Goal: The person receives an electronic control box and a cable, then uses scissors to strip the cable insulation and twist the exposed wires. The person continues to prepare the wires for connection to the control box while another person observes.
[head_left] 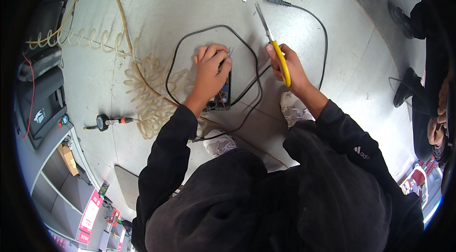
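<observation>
My left hand [211, 72] is closed over the upper part of a small dark electronic unit [220, 101] on the floor. Blue parts and thin wires show in its open lower end, while my fingers hide much of the rest. Thin wire ends [231, 52] stick out beside my fingertips. My right hand [290, 69] grips scissors by their yellow handles [281, 64]. The scissors' narrow metal blades [263, 20] point away from me, apart from the unit. A black cable [223, 26] loops around my left hand and runs to a black plug [278, 0].
A coiled translucent air hose [149, 95] lies left of my hand, near a tyre inflator gauge [102, 122]. My shoes [221, 143] stand close below the unit. Grey shelving [61, 185] is at the left. Another person's shoes [406, 85] and hands [436, 131] are at the right.
</observation>
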`<state>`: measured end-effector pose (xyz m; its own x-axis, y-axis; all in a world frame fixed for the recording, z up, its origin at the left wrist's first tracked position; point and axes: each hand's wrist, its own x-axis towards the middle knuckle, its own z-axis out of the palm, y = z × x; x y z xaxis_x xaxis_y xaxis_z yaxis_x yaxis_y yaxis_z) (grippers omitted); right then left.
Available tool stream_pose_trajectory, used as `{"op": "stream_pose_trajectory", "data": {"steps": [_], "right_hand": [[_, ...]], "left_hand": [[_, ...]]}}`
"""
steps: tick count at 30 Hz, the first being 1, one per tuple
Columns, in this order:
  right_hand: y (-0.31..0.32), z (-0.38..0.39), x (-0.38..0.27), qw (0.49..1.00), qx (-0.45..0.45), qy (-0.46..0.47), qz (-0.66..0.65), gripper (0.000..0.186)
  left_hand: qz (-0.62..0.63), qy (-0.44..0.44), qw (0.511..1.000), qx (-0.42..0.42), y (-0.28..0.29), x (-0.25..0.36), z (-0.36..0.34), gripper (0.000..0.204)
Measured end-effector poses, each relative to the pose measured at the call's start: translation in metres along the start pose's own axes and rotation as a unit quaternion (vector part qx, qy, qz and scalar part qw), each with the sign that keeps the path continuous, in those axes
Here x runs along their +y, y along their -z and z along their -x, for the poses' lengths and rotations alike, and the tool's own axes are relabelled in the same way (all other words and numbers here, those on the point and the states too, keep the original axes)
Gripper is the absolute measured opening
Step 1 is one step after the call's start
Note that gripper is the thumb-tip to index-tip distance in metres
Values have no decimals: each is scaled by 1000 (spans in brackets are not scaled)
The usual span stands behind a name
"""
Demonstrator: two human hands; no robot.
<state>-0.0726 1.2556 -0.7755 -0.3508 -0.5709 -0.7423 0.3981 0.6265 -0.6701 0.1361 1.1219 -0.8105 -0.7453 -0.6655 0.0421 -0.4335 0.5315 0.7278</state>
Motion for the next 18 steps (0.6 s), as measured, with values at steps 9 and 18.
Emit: {"op": "stream_pose_trajectory", "data": {"steps": [9,18], "right_hand": [[0,27,19,936,-15,142,322,64],[-11,33,13,911,-35,142,386,67]], "left_hand": [[5,76,997,22,7,5,2,15],[15,134,991,20,2,3,5,16]]}}
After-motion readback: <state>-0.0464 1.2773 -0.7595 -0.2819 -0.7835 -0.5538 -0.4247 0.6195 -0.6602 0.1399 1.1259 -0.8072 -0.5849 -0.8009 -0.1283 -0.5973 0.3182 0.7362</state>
